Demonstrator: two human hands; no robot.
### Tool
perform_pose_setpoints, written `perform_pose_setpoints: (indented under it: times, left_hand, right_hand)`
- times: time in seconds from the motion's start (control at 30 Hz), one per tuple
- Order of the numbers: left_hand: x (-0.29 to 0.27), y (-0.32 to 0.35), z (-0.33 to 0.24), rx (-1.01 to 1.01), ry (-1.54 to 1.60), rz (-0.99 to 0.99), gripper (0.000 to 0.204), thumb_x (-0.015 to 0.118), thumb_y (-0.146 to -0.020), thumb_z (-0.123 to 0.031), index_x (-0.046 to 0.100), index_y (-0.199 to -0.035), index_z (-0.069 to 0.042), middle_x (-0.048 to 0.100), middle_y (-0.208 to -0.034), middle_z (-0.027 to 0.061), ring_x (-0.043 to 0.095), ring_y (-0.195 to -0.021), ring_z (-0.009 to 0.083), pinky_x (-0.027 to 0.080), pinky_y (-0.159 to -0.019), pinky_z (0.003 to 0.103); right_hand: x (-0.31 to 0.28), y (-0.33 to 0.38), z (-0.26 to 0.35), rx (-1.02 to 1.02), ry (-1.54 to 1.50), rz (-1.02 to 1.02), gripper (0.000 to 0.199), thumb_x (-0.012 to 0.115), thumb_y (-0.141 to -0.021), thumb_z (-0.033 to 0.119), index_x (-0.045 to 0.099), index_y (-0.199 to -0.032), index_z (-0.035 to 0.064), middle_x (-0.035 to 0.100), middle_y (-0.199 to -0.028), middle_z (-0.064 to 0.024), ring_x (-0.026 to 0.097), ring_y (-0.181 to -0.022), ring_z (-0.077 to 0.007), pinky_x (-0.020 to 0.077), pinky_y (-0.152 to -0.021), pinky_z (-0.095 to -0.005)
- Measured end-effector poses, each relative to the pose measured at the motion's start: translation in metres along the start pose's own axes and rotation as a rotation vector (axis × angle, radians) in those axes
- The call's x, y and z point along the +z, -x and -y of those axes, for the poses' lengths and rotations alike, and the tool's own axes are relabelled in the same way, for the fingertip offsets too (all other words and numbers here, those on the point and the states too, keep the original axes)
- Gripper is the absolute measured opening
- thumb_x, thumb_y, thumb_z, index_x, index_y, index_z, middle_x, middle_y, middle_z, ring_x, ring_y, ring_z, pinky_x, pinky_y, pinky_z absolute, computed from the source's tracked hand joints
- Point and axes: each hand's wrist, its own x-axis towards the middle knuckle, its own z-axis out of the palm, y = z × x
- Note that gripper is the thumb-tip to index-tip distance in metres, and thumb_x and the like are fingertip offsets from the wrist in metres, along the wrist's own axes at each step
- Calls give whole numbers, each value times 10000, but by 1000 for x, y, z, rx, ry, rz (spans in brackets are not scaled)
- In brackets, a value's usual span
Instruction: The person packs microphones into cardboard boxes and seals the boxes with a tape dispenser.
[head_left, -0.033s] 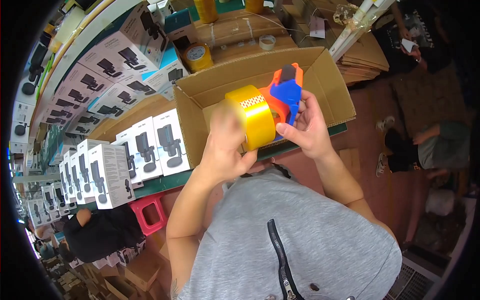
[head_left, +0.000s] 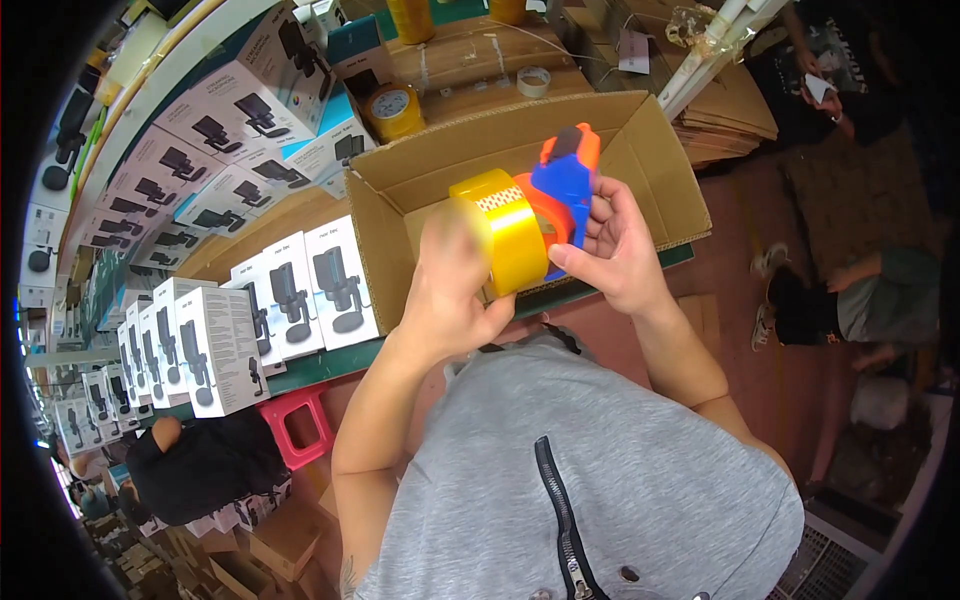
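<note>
My left hand (head_left: pixel 450 295) is closed on a wide roll of yellow packing tape (head_left: pixel 518 245); part of that hand is blurred. Fingers and thumb of my right hand (head_left: pixel 625 255) grip an orange and blue tape dispenser (head_left: pixel 563 182). The dispenser's orange hub sits against the right side of the roll, and how far it reaches inside is hidden. Both things are held above an open cardboard carton (head_left: pixel 650 150), whose flaps stand up and whose bottom is mostly covered by my hands and the tape.
White microphone boxes (head_left: pixel 340 285) stand left of the carton, with more stacked boxes (head_left: pixel 225 125) behind. Another tape roll (head_left: pixel 395 110) and a small white roll (head_left: pixel 533 82) lie beyond it. A pink stool (head_left: pixel 297 428) is at lower left; people sit on both sides.
The dispenser has shifted slightly left, closer against the tape roll, and its top has tipped a little. My left hand and the roll have barely moved.
</note>
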Motion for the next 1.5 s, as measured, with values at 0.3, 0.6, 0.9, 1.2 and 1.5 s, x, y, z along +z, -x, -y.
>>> perform_pose_setpoints:
  times: [0.3, 0.6, 0.9, 1.2, 1.5]
  left_hand:
    - [-2, -16, 3, -61, 33, 28, 477, 682, -699, -162, 602, -1154, -44, 549, -1177, 202, 550, -1087, 386, 377, -943, 596]
    - [17, -15, -20, -206, -189, 46, 591, 737, -740, -252, 538, -1226, 19, 508, -1209, 244, 510, -1129, 420, 400, -922, 532]
    - [21, -14, -19, -130, -138, -134, 663, 744, -727, -204, 476, -1280, 44, 452, -1288, 275, 481, -1163, 438, 386, -958, 510]
    - [0, -3, -21, -98, -184, -198, 596, 743, -700, -182, 550, -1236, -4, 430, -1354, 275, 444, -1238, 427, 347, -1007, 522]
    - [8, 38, 6, -119, -390, -148, 615, 630, -735, -40, 546, -1336, -143, 365, -1458, 248, 351, -1356, 420, 312, -1107, 532]
  right_hand:
    - [-4, 10, 2, 148, 58, -66, 724, 810, -744, 35, 356, -1307, 10, 558, -1203, -115, 601, -1066, -168, 525, -915, -330]
    - [-4, 18, -13, 164, 118, -86, 736, 830, -734, 46, 342, -1281, -17, 570, -1199, -157, 612, -1079, -193, 535, -914, -346]
    - [-8, 8, -6, 212, -45, -35, 753, 831, -722, 7, 330, -1284, -15, 557, -1211, -165, 597, -1108, -205, 514, -970, -368]
    - [-1, -10, -24, 278, -226, 115, 689, 811, -751, 16, 353, -1265, -4, 590, -1167, -145, 604, -1096, -199, 517, -959, -364]
    - [25, -11, -43, 266, -239, 217, 677, 778, -755, -13, 352, -1280, 15, 541, -1239, -154, 590, -1131, -209, 517, -941, -355]
